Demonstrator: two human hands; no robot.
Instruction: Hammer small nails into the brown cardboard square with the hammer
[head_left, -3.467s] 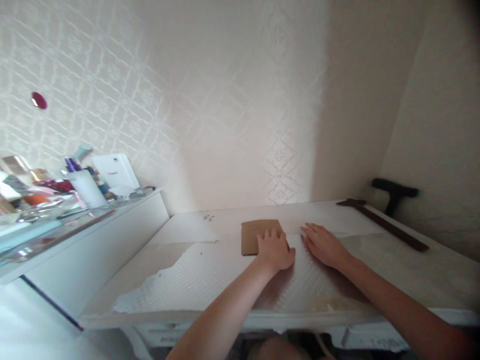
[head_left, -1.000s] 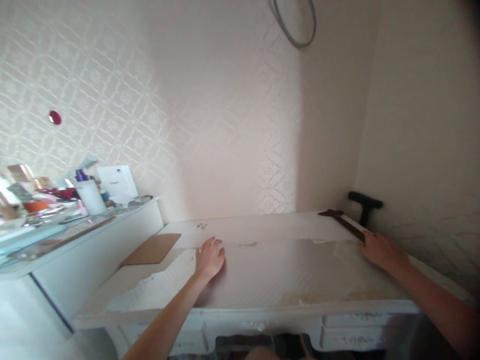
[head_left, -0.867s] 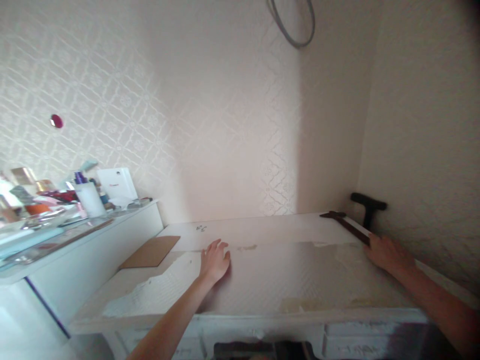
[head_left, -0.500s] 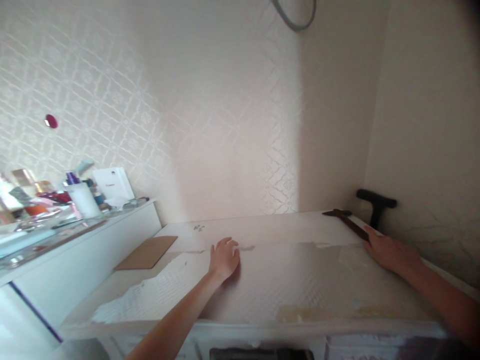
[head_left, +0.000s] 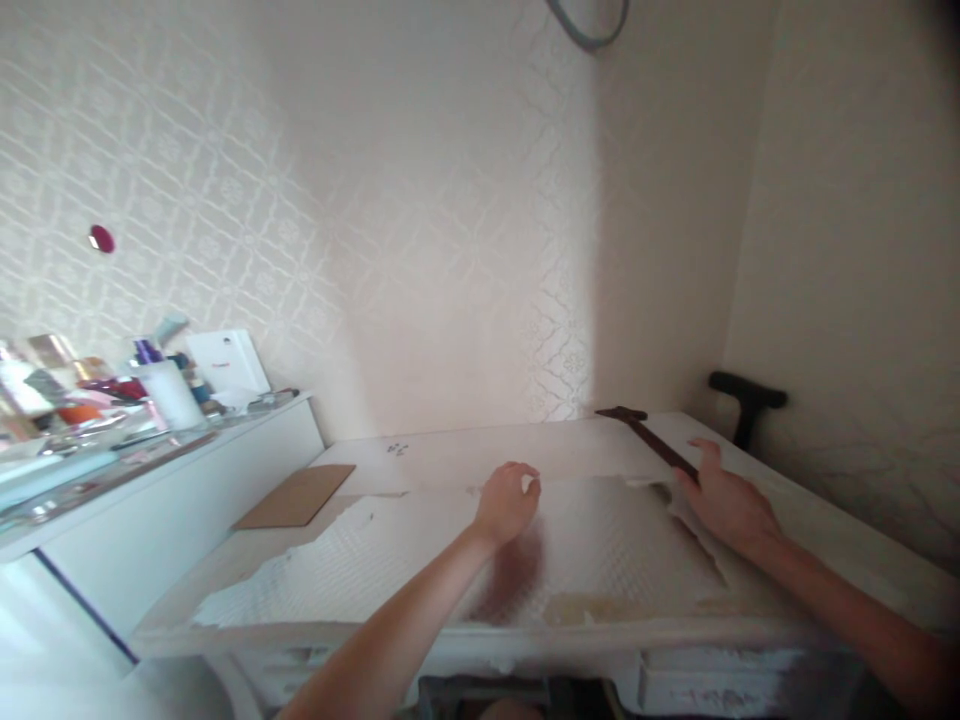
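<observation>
My right hand (head_left: 731, 510) is closed around the handle end of a dark hammer (head_left: 660, 445), its index finger raised off the handle. The hammer's head points toward the back wall. Over the middle of the tabletop, my left hand (head_left: 510, 500) has its fingers curled toward the thumb. Whatever it pinches, if anything, is too small to make out. Beneath both hands, a thin whitish textured sheet (head_left: 600, 545) with ragged edges covers part of the worn white tabletop (head_left: 442, 450). Beside my right hand, its torn right edge looks lifted.
A brown cardboard piece (head_left: 300, 497) lies at the left. Beyond it, a higher white cabinet (head_left: 225, 470) holds bottles, tubes and a white box (head_left: 229, 362). A black T-shaped handle (head_left: 746, 400) stands past the right edge. A grey cable (head_left: 592, 40) hangs on the wall.
My right hand and the hammer have moved left together. My left hand has shifted right, its fingers more curled. A ragged sheet edge now shows beside my right hand.
</observation>
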